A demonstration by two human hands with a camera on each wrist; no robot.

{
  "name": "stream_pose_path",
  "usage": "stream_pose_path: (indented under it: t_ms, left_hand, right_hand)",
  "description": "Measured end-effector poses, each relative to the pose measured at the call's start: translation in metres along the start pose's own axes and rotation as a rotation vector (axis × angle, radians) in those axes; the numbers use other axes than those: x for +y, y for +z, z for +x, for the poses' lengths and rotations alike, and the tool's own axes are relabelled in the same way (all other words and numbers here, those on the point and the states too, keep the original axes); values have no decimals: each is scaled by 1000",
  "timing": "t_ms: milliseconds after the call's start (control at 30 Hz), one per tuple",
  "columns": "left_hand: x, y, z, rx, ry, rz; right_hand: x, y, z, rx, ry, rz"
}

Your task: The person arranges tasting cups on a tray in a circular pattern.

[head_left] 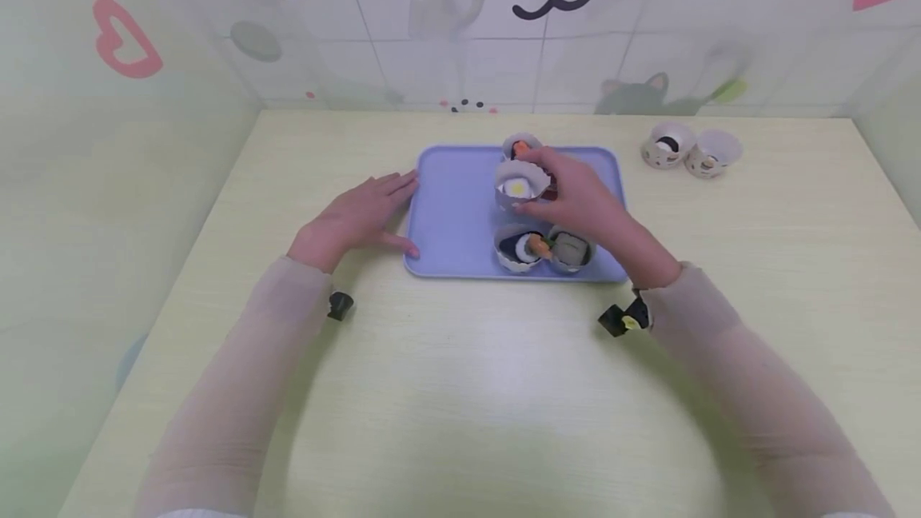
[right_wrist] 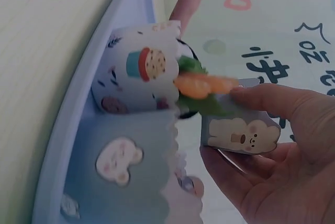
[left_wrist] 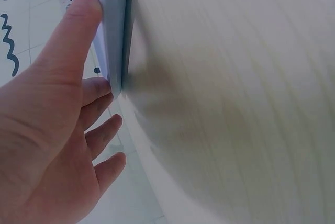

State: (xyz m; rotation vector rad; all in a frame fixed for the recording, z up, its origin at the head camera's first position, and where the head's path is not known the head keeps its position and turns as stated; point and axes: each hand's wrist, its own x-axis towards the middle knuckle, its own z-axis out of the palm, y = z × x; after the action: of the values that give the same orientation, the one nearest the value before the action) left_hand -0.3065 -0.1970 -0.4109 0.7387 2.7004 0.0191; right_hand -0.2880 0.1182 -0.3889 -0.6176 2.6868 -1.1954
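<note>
My right hand (head_left: 576,190) pinches a scalloped paper cup (right_wrist: 238,135) with a printed bear, over the right half of a blue tray (head_left: 453,214). A white and yellow piece like a fried egg (head_left: 516,189) lies inside that cup. On the tray's near side stand a patterned paper cup (right_wrist: 131,67) with a sushi-like piece topped in orange and green (right_wrist: 204,85), and another cup with a grey folded piece (head_left: 571,249). Behind my right hand is a cup (head_left: 521,139) with an orange item, partly hidden. My left hand (head_left: 360,210) touches the tray's left edge, fingers extended.
Two more paper cups, one with a black and white piece (head_left: 667,146) and one beside it (head_left: 712,154), stand on the pale wooden table (head_left: 446,390) right of the tray. A printed wall covering (head_left: 460,70) rises behind the table.
</note>
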Motion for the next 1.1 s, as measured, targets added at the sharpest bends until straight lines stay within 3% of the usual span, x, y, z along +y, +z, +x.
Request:
stream_pose_path:
  t_ms: [233,533,1100]
  left_hand:
    - [0,0,0,-8,-12,2]
    - [-1,1,2,-8,-17,4]
    - [-1,2,3,-2,-12,11]
  right_hand:
    - [-7,13,7,-58,-33,-39]
    - [-11,28,13,-121,17,5]
    - [-14,44,23,-253,99,-131]
